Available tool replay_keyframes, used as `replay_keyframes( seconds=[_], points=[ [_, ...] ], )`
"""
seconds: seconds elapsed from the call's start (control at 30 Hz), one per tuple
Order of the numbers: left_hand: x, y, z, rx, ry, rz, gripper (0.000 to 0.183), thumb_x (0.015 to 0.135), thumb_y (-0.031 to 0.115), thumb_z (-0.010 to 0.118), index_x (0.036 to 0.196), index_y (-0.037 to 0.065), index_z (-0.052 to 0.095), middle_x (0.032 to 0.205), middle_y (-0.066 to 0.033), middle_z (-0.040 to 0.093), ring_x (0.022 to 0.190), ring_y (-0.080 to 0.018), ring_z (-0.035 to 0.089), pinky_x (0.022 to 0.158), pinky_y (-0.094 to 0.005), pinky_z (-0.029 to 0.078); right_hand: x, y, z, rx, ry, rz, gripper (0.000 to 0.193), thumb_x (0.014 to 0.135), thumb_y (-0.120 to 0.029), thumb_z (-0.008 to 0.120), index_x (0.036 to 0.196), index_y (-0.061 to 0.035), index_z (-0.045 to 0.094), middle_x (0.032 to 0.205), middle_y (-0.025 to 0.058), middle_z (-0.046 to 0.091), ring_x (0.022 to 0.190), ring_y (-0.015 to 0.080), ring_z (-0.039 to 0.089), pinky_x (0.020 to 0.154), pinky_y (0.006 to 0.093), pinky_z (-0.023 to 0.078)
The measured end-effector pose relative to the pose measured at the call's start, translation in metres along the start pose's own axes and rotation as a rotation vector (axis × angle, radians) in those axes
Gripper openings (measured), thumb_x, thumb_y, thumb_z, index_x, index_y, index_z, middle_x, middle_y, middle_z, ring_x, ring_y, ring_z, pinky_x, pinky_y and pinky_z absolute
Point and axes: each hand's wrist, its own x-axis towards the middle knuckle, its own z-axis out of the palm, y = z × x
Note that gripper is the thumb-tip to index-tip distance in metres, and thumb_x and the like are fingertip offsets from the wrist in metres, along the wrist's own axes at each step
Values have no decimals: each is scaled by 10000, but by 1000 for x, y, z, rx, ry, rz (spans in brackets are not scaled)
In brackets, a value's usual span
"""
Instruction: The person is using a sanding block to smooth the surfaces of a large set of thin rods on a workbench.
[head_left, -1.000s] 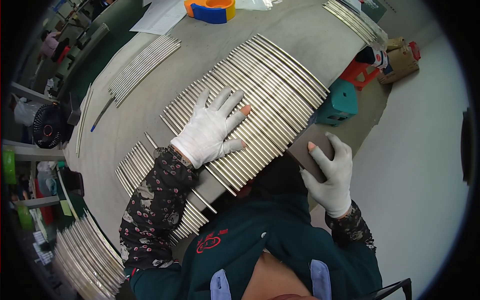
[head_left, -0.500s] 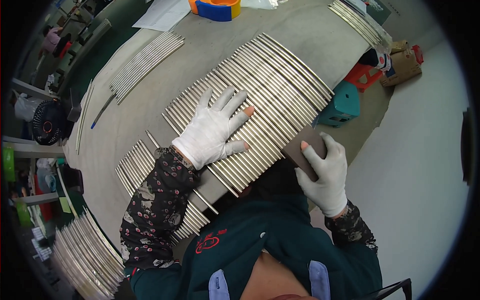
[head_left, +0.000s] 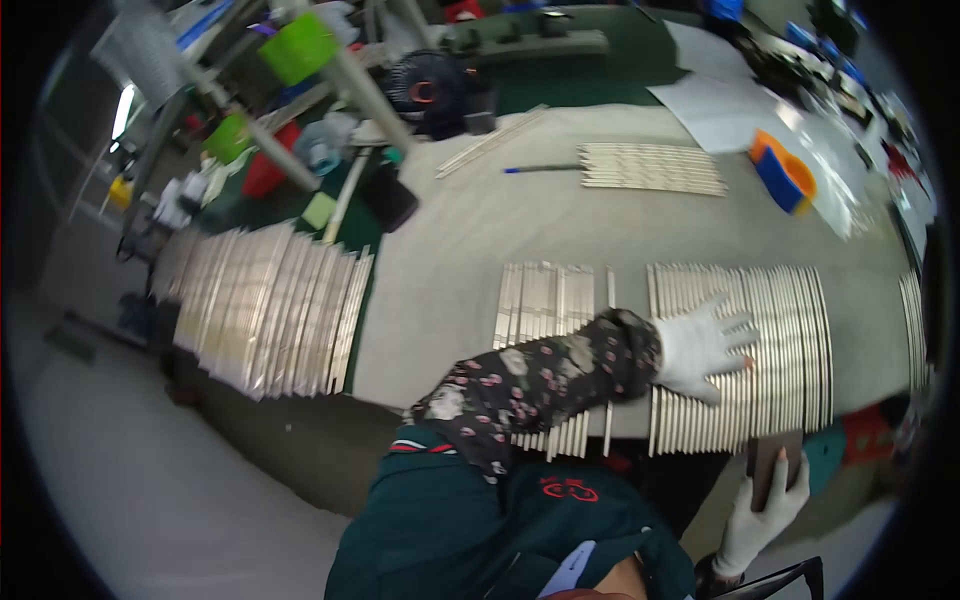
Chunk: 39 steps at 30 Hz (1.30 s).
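The left hand (head_left: 700, 350), in a white glove that leaves a fingertip bare, lies palm down with its fingers spread on the left part of a wide row of metal rods (head_left: 795, 330), which lie side by side on the pale grey surface (head_left: 430, 290). The right hand (head_left: 758, 525), gloved likewise, grips a dark brownish block (head_left: 775, 465) between thumb and fingers at the near right end of that row; whether the block touches the rod ends cannot be told. The left forearm, in a flowered sleeve (head_left: 540, 385), crosses above a smaller group of rods (head_left: 545, 300) and a lone rod (head_left: 611, 288) between the two sets. Farther back, a short stack of rods (head_left: 650, 170) lies with a blue-tipped pen (head_left: 545, 168) at its left end, and an orange and blue ring-shaped object (head_left: 785, 175) stands to its right. At the far left, a large rod bundle (head_left: 270, 310) sits beyond the surface's edge, near a black fan (head_left: 425, 85) farther back.
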Motion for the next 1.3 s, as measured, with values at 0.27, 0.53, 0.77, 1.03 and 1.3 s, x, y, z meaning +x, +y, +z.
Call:
replay_keyframes(
  seconds=[0.27, 0.53, 0.77, 1.03, 1.3],
  points=[
    [9, 2, 4, 64, -60, -57, 690, 827, 574, 518, 1361, 139, 466, 1473, -119, 340, 1400, -298, 227, 1108, -596, 142, 31, -3, 7, 92, 109, -96, 637, 726, -34, 658, 1336, -121, 496, 1306, 258, 433, 1161, 413, 463, 968, 457, 379],
    [-41, 57, -40, -103, -16, 181, 743, 733, 480, 674, 1333, 104, 445, 1467, -114, 333, 1364, -312, 288, 1090, -587, 201, 31, -22, 1, 113, 145, 55, 638, 652, -29, 668, 1271, -130, 548, 1290, 206, 470, 1126, 371, 474, 956, 437, 391],
    [-183, 26, -69, 74, -101, -329, 808, 871, 647, 365, 1476, 134, 214, 1445, -234, 308, 1336, -432, 292, 1075, -599, 178, 13, -7, -6, 67, 178, 139, 612, 642, -28, 655, 1243, -103, 566, 1267, 204, 482, 1114, 354, 482, 938, 430, 411],
    [-171, 17, -56, 179, -210, -387, 818, 856, 544, 474, 1495, 140, 160, 1475, -261, 231, 1369, -450, 212, 1099, -594, 120, 22, -21, 2, 131, 157, 107, 593, 621, -57, 705, 1200, -100, 584, 1257, 214, 483, 1094, 358, 490, 920, 427, 420],
    [-77, -16, -34, 87, -49, -110, 828, 861, 553, 506, 1484, 122, 171, 1498, -239, 191, 1382, -420, 211, 1102, -598, 143, 12, -21, -3, 129, 137, 165, 590, 616, -58, 711, 1192, -101, 587, 1255, 218, 482, 1086, 360, 495, 916, 425, 427]
  ],
)
